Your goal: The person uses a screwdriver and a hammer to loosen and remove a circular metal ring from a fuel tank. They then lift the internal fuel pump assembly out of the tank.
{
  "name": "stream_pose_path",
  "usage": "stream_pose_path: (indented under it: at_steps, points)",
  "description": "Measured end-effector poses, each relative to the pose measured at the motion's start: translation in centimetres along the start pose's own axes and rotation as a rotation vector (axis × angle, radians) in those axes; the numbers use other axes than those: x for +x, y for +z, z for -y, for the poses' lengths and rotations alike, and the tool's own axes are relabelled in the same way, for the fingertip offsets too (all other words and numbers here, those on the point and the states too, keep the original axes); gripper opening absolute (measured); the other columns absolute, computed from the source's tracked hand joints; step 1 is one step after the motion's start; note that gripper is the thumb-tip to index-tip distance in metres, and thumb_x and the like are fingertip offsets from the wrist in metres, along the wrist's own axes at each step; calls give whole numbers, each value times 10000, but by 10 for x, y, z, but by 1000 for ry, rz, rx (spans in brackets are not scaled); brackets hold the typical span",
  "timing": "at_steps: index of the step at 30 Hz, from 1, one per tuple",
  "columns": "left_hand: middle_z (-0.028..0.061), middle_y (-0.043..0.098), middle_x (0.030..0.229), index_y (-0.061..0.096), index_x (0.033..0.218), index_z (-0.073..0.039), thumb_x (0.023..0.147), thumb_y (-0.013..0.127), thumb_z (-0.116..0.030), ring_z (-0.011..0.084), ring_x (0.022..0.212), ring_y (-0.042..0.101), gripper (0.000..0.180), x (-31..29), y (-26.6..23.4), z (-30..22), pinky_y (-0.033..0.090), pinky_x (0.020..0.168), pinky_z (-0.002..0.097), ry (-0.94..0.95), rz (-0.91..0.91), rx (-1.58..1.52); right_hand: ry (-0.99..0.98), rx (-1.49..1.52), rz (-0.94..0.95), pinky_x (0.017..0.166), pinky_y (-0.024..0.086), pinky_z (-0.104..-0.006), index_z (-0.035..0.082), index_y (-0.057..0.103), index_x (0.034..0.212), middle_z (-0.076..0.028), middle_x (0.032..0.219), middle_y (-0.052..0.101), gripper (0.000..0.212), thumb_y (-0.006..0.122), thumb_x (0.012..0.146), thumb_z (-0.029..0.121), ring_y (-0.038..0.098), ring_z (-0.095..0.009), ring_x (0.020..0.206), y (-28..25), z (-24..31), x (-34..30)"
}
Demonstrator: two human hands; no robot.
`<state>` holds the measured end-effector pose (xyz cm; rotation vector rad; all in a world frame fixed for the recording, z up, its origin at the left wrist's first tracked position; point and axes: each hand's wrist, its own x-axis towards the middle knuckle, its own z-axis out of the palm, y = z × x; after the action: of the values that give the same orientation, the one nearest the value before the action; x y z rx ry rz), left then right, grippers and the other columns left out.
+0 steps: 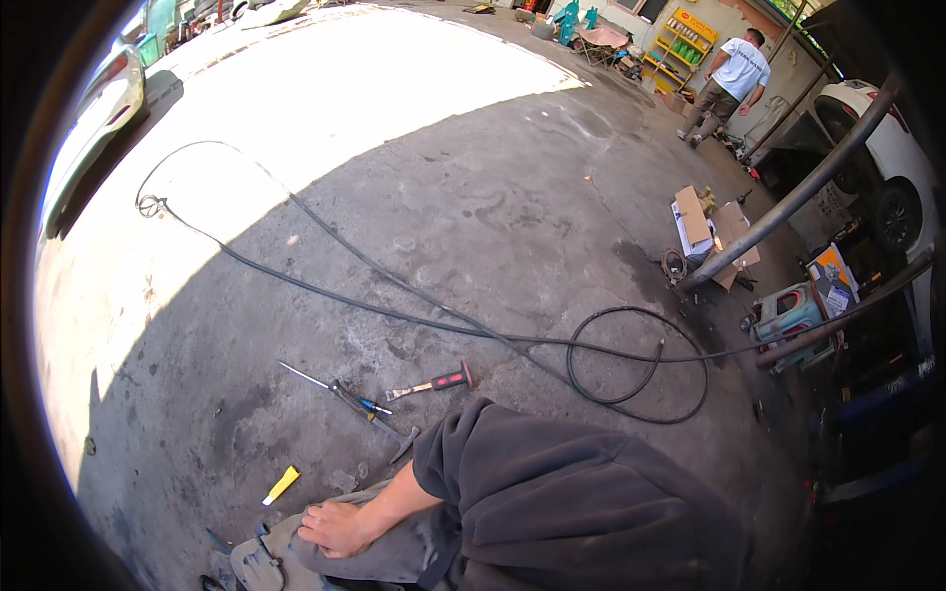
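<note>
My right hand rests on my trouser-covered knee, fingers lying over the cloth and holding nothing. My left hand is out of sight. A small yellow strip-shaped object lies on the concrete just beyond the hand. Farther off is a long thin metal rod with a dark handle, close to a blue-ended tool. A hammer lies partly beside my dark sleeve. To its right, a chisel with a red-and-black guarded grip lies flat.
A black hose loops across the concrete floor and coils at the right. An open cardboard box, a metal post and a raised white car stand right. Another person is near a yellow shelf. A car stands left.
</note>
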<state>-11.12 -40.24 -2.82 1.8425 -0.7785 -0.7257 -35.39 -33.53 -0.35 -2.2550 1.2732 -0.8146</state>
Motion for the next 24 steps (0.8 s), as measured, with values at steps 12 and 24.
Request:
stream_pose_path:
  at_steps: [12, 24]
  points:
    - [85, 669, 965, 647, 1067, -72, 788, 561, -145, 227, 769, 613, 301, -24, -92, 29, 442, 607, 329, -76, -236, -33, 85, -7, 46, 721, 541, -498, 27, 541, 1022, -156, 980, 602, 286, 665, 841, 211, 621, -349, 946, -17, -23, 5]
    - [53, 619, 719, 633, 839, -13, 737, 571, 2, 199, 648, 592, 121, -78, -270, 109, 436, 539, 310, -3, -775, -195, -189, 264, 76, 753, 530, -464, 151, 476, 1503, -174, 907, 691, 597, 558, 912, 125, 693, -348, 831, -59, 82, 254]
